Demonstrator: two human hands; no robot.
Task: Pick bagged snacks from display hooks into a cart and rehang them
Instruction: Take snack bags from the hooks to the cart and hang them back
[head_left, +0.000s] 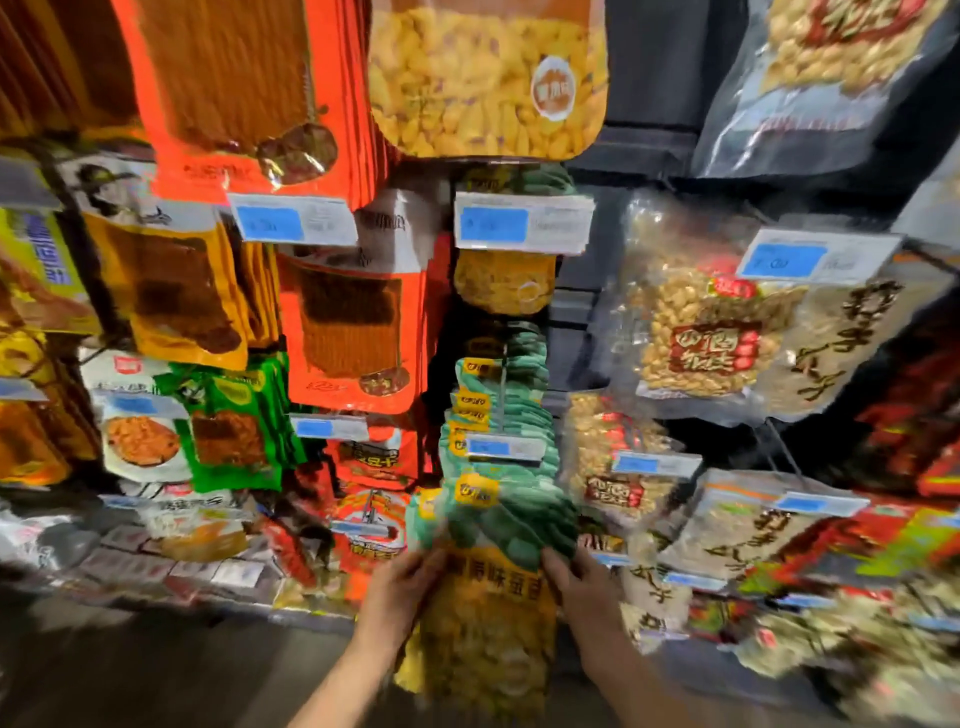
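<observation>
Left hand (402, 579) and right hand (582, 584) each grip the green-and-yellow snack bag (488, 613) hanging between them

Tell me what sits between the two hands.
Head view: a yellow snack bag with a green top, gripped by the left hand and right hand at its upper edges.

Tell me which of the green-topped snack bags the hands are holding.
The lowest, front one, with its yellow lower part showing: left hand and right hand grip its sides. The others hang above, untouched.
</observation>
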